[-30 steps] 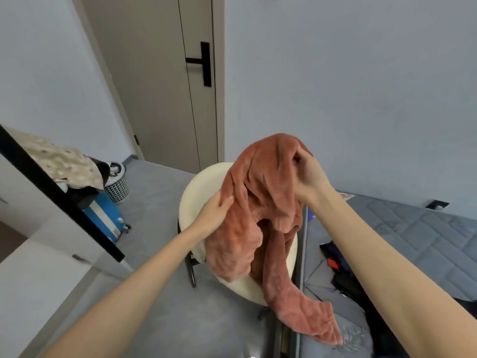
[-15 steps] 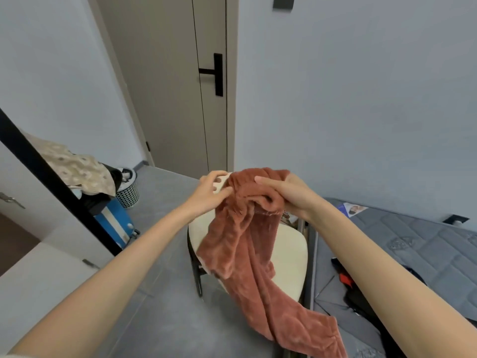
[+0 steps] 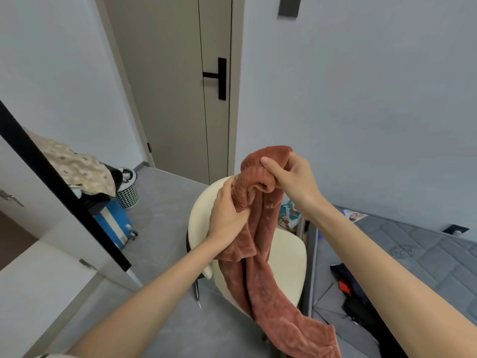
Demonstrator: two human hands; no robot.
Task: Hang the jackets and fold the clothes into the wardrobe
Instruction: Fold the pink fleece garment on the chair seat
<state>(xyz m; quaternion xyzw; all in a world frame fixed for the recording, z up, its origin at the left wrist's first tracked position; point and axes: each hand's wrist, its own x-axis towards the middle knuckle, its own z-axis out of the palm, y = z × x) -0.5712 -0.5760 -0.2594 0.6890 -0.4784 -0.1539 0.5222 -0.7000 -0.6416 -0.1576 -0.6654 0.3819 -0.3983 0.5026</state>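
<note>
The rust-coloured fleece garment is held in the air above a cream chair, gathered at its top edge and hanging in long folds that trail down past the seat front. The right hand has its fingers closed around the bunched top edge; the left hand, just below and beside it, has its fingers closed on a fold of the same cloth. The fabric appears thick, soft and limp, probably light for its bulk, and not slippery; it will sag wherever it is unsupported. For folding, the likely best hold is along one hem or waistband, one hand at each corner, so the piece hangs flat. Beyond the right hand lies a grey mattress with dark clothes on it. Left of the left hand stand a white cabinet door, a patterned cloth and a blue suitcase.
</note>
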